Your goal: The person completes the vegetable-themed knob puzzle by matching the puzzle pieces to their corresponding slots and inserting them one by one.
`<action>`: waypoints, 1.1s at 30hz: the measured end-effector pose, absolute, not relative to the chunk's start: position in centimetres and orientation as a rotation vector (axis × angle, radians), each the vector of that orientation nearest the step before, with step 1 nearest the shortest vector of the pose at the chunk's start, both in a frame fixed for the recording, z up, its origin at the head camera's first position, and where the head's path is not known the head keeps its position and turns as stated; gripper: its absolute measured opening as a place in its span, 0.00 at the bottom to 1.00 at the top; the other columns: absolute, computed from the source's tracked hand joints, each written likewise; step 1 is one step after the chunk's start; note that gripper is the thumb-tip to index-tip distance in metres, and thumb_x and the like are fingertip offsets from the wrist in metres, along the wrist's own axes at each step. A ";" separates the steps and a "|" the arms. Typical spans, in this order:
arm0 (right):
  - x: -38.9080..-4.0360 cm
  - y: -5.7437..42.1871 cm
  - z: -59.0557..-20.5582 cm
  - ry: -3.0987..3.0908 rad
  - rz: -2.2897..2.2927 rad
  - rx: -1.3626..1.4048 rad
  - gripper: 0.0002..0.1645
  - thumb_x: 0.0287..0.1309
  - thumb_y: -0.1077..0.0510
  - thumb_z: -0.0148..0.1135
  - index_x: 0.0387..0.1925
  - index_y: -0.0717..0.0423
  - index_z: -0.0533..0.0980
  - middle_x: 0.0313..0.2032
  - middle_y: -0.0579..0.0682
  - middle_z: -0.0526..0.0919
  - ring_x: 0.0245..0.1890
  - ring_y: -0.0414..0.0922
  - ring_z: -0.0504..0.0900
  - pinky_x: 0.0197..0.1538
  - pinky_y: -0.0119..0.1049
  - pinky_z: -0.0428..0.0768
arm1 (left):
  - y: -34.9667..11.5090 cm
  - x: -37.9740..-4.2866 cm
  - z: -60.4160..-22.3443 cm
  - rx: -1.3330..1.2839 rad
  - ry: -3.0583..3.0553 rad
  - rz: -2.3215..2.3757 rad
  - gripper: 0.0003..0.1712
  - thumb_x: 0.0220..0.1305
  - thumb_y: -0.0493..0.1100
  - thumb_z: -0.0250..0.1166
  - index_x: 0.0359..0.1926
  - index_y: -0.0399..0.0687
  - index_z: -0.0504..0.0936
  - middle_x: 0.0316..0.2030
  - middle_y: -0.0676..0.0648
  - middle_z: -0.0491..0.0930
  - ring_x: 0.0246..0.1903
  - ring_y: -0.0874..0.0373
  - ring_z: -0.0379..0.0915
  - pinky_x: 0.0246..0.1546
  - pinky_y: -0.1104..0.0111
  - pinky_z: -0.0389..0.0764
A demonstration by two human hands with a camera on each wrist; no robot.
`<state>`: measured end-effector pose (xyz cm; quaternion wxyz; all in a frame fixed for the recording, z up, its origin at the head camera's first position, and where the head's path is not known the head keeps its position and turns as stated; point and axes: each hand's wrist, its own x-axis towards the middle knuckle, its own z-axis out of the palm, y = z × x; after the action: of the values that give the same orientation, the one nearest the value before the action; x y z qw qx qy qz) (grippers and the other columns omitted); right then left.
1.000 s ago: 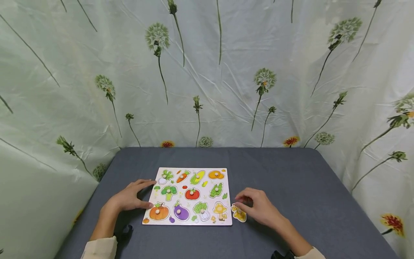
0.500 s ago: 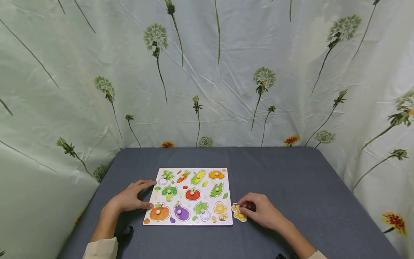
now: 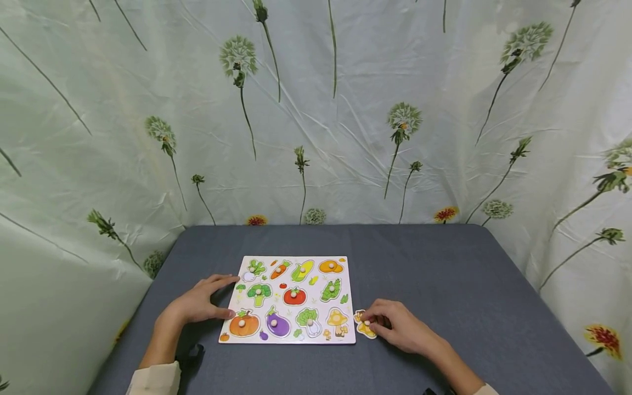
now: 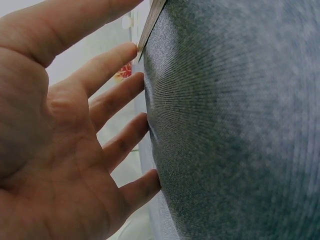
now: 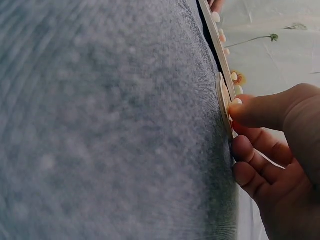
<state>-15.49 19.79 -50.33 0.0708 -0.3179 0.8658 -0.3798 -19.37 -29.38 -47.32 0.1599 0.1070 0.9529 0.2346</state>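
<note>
The white vegetable peg puzzle board [image 3: 316,312] lies flat on the table in the head view, with knobbed pieces in its cutouts. At its lower right, the mushroom picture [image 3: 337,322] shows no knob. Just off the board's right edge lies a yellow-brown mushroom puzzle piece [image 3: 366,331], flat on the cloth. My right hand [image 3: 402,326] pinches its small knob [image 5: 237,101] between thumb and fingers, partly covering the piece. Along the board's left edge, my left hand [image 3: 197,300] is spread, thumb and fingertips touching the edge; the left wrist view shows its fingers stretched out.
A dark grey cloth [image 3: 419,263] covers the table. Behind and at both sides hangs a pale curtain [image 3: 336,137] printed with dandelions. A dark strap [image 3: 191,354] is at the left wrist.
My right hand has shifted slightly right and toward me, its thumb and fingers closing around the mushroom piece's knob. The piece has barely moved. My left hand stays at the board's edge.
</note>
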 end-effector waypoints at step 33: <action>-15.5 19.1 -50.0 2.847 -1.193 -0.723 0.06 0.54 0.46 0.70 0.29 0.36 0.79 0.25 0.33 0.74 0.24 0.31 0.72 0.28 0.26 0.73 | -29.4 -19.3 -47.3 0.300 2.710 0.696 0.54 0.43 0.63 0.76 0.71 0.58 0.65 0.70 0.39 0.60 0.68 0.31 0.50 0.56 0.32 0.61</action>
<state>-15.46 19.14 -50.00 -0.0142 -0.2282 0.8979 -0.3762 -19.33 -29.40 -47.28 0.1632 0.1050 0.9502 0.2439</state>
